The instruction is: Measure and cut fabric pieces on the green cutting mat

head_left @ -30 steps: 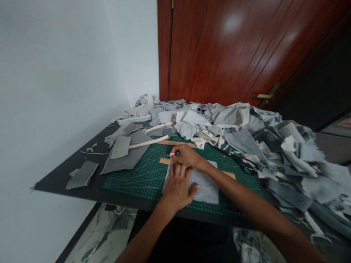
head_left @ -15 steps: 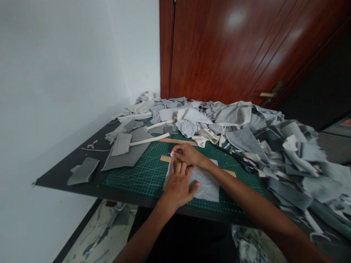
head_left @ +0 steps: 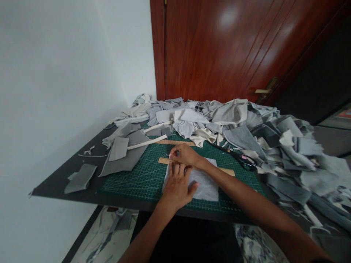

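Note:
A light grey piece of cloth (head_left: 207, 188) lies flat on the green cutting mat (head_left: 131, 184). Across its far edge runs a wooden ruler (head_left: 163, 160), partly hidden under my hands and right forearm. My left hand (head_left: 178, 184) is spread on the cloth, thumb out to the right, with its fingertips at the ruler. Just beyond them, my right hand (head_left: 183, 154) is pinched at the ruler's left part. Something small and pinkish shows at its fingertips; I cannot tell whether it is an object or the fingertips themselves.
A second wooden ruler (head_left: 175, 142) lies farther back. Black scissors (head_left: 241, 159) rest at the right beside heaped fabric scraps (head_left: 230, 113) along the table's back and right. Grey pieces (head_left: 128, 157) and a folded scrap (head_left: 80, 178) lie at left. A wall and wooden door (head_left: 214, 51) stand behind.
The view has shifted slightly, so the table things appear a little farther left. Both hands keep nearly the same place on the cloth and ruler.

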Demonstrator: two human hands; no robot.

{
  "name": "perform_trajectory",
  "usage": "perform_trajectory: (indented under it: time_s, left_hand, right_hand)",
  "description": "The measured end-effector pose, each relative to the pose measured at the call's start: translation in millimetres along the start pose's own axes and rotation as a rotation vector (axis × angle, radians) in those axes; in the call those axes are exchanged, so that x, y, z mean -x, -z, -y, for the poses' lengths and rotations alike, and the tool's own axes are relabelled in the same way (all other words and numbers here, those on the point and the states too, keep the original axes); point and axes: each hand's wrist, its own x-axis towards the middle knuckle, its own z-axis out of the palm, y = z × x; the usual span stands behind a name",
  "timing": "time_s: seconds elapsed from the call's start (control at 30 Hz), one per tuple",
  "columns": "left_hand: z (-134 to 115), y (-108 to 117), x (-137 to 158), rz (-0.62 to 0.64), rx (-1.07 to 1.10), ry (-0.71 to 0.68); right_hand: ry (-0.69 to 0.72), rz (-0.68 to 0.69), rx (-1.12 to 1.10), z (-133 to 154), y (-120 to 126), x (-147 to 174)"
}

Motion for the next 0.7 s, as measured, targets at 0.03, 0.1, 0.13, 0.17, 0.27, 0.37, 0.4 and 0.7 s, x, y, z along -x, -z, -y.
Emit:
perform_trajectory:
  time_s: [0.03,0.1,0.13,0.17,0.27,0.37,0.4,0.7]
  left_hand:
    - [-0.3,0.7,-0.2,-0.002,-0.005,-0.003]
    - [-0.6,2.4,-0.5,-0.004,-0.013,-0.011]
    - [-0.6,3.0,-0.5,-0.001,-0.016,-0.014]
    - [-0.5,3.5,-0.6,0.0,-0.018,-0.017]
    - [0.3,3.3,-0.7,-0.019,-0.029,-0.025]
    - [1.1,1.8,-1.1,-0.042,-0.044,-0.033]
    - [1.2,1.4,-1.3,-0.044,-0.047,-0.034]
    - [3.7,0.3,-2.0,-0.027,-0.054,-0.032]
  right_hand:
    - [-0.001,0.0,0.004,0.9,0.4,-0.1]
    - [-0.008,-0.001,0.023,3.5,2.0,-0.3]
    - [-0.016,0.006,0.038,5.1,3.1,-0.5]
    - [-0.026,0.018,0.055,6.9,4.4,-0.7]
    - [-0.035,0.062,0.083,13.0,8.9,-1.1]
    - [-0.013,0.084,0.137,19.3,12.3,-1.6]
    - [-0.003,0.089,0.172,21.3,12.8,-2.1]
    - [-0.014,0.086,0.328,34.1,8.4,-11.7]
